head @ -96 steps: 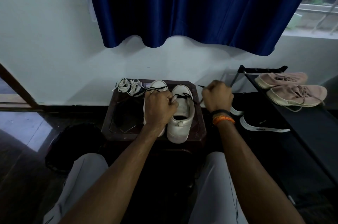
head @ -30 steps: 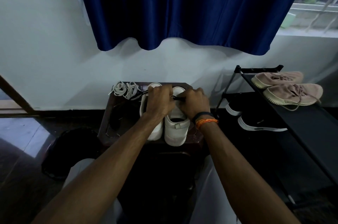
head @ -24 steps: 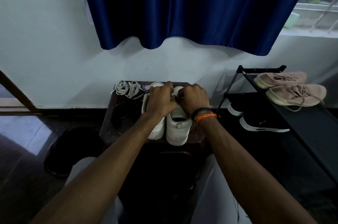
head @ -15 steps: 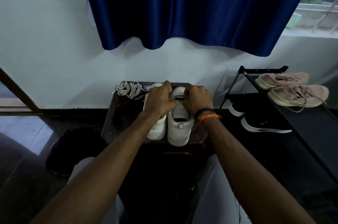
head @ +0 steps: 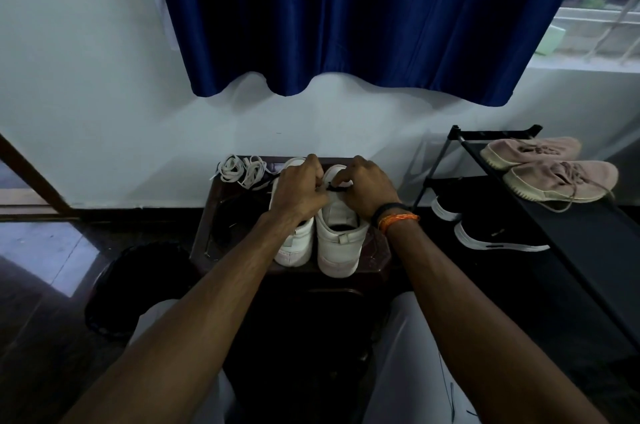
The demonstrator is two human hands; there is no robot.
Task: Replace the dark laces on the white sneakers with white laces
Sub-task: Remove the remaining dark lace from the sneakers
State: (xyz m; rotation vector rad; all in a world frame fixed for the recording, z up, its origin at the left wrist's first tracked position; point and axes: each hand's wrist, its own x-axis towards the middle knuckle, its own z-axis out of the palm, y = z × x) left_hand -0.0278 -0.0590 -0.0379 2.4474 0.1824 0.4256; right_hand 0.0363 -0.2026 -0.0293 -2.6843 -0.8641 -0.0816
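My right hand [head: 367, 188] had come back in, both it and my left hand [head: 301, 191] pinching the dark lace [head: 334, 187] on the right sneaker [head: 341, 233], unlacing unfinished.

Looks like a room in a home, by a window. Big blue curtain [head: 363, 15] up at 12 o'clock on a plain white wall [head: 86, 77]. Black shoe rack [head: 571, 233] at 3 o'clock with pink shoes [head: 554, 171] on top and black shoes [head: 498, 233] below. Small dark stool [head: 214, 216] in the middle, shiny dark floor [head: 41, 250] at 9 o'clock.
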